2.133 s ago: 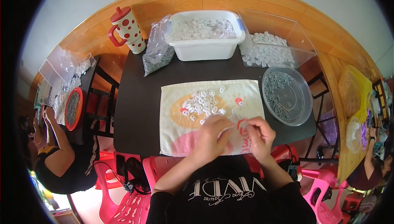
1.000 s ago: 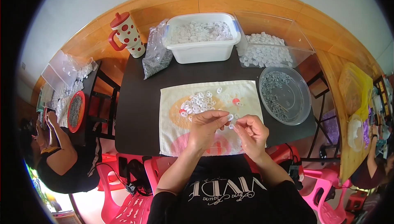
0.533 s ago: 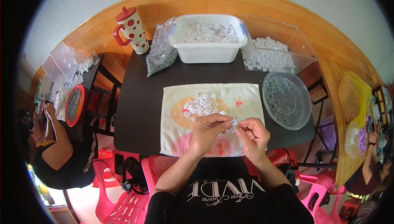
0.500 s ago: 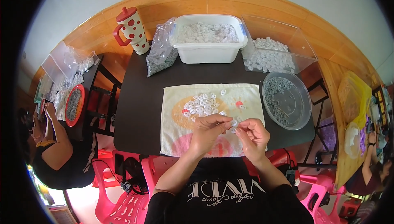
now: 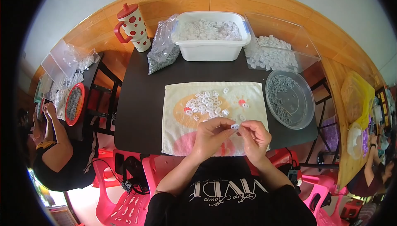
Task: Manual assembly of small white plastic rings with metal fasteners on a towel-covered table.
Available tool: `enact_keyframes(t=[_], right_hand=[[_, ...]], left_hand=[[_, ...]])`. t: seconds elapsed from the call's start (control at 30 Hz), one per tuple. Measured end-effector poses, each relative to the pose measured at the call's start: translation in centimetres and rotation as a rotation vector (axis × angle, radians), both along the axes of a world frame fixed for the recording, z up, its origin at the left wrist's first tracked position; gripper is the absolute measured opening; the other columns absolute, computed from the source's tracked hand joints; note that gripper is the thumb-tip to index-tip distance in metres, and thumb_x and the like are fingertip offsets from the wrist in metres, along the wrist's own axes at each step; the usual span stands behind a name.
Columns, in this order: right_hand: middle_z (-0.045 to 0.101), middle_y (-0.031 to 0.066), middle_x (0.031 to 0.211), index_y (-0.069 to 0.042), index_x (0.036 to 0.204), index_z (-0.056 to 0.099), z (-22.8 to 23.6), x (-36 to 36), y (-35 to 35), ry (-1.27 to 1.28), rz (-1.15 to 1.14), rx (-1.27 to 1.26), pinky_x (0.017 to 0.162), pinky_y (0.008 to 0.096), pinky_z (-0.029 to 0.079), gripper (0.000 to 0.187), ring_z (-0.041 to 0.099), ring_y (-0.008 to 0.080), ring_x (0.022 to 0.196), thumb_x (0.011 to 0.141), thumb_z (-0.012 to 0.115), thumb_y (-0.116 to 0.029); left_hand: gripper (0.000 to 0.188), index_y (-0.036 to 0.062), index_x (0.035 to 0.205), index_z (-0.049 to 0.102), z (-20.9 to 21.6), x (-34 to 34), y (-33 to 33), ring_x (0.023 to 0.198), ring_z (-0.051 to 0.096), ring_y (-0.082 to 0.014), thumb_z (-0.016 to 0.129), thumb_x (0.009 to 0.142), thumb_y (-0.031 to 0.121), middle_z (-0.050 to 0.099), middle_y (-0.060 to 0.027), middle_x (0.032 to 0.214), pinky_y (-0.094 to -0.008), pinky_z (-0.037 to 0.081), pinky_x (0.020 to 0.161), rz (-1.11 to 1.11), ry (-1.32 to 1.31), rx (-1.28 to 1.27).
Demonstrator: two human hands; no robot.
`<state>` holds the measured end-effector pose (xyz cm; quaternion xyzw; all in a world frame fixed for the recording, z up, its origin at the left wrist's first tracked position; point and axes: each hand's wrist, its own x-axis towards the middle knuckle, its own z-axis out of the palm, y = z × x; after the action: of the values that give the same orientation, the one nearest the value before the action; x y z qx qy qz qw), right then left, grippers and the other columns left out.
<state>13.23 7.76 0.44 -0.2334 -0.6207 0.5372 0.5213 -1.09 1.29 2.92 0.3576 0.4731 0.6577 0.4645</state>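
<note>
A small white oval plastic piece with two dark holes is pinched between the thumb and forefinger of my left hand. My right hand is closed in a pinch at that piece's right end, and whatever its fingertips hold is too small to make out. Both hands hover over the near part of a cream towel with orange and pink prints. Beyond my fingers lies a loose heap of similar white pieces, with a few strays around it.
A clear round tub of small grey screw-like parts stands right of the towel. Along the back are a dotted tumbler, a bag of grey parts, a white bin and a clear box of white discs. People sit at both sides.
The white piece has turned so that its two-holed face shows, and it sits lower between my fingertips. My hands stay close together in nearly the same place. The view has shifted slightly.
</note>
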Motion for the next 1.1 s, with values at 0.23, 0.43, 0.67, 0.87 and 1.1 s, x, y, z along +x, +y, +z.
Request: enact_keyframes(t=[0.23, 0.43, 0.67, 0.87, 1.1], right_hand=[[0.063, 0.0096, 0.091, 0.005, 0.105, 0.063, 0.4, 1.4, 1.4, -0.199, 0.192, 0.138, 0.069, 0.0242, 0.048, 0.019, 0.060, 0.0140, 0.078, 0.088, 0.061, 0.011], [0.062, 0.0118, 0.085, 0.003, 0.097, 0.064, -0.1, 1.6, 2.2, -0.350, 0.251, 0.318, 0.066, 0.0303, 0.046, 0.022, 0.060, 0.0248, 0.072, 0.078, 0.061, 0.015], [0.064, 0.0132, 0.088, 0.001, 0.091, 0.065, -0.6, 1.3, 2.2, -0.448, 0.260, 0.465, 0.066, 0.0353, 0.048, 0.028, 0.061, 0.0310, 0.076, 0.068, 0.060, 0.015], [0.065, 0.0129, 0.089, 0.000, 0.088, 0.065, -0.2, 0.8, 2.2, -0.478, 0.272, 0.508, 0.067, 0.0377, 0.049, 0.028, 0.062, 0.0321, 0.078, 0.064, 0.059, 0.014], [0.064, 0.0119, 0.089, -0.001, 0.090, 0.065, -0.2, 0.8, 2.1, -0.490, 0.257, 0.509, 0.066, 0.0378, 0.048, 0.030, 0.062, 0.0312, 0.077, 0.065, 0.060, 0.014]], left_hand=[[0.024, -0.0010, 0.107, 0.067, -2.0, -0.6, -1.2, 0.084, 0.061, -0.0065, 0.062, 0.087, -0.012, 0.066, -0.0016, 0.092, -0.0217, 0.051, 0.073, -0.061, 0.080, -0.074], [0.031, -0.0027, 0.112, 0.062, -2.3, -0.2, -1.7, 0.079, 0.064, -0.0149, 0.063, 0.082, -0.012, 0.065, -0.0085, 0.090, -0.0274, 0.052, 0.069, 0.038, 0.538, 0.005], [0.036, -0.0015, 0.108, 0.063, -1.9, -0.7, -1.3, 0.082, 0.060, -0.0343, 0.062, 0.074, -0.012, 0.063, -0.0157, 0.087, -0.0399, 0.051, 0.070, 0.040, 0.950, 0.144], [0.031, -0.0014, 0.102, 0.064, -1.7, -0.9, -1.5, 0.083, 0.059, -0.0345, 0.064, 0.072, -0.010, 0.065, -0.0141, 0.088, -0.0400, 0.050, 0.071, 0.011, 1.072, 0.148], [0.028, -0.0016, 0.099, 0.065, -1.9, -1.8, -1.6, 0.080, 0.060, -0.0342, 0.065, 0.073, -0.009, 0.066, -0.0135, 0.085, -0.0408, 0.050, 0.071, 0.019, 0.908, 0.173]])
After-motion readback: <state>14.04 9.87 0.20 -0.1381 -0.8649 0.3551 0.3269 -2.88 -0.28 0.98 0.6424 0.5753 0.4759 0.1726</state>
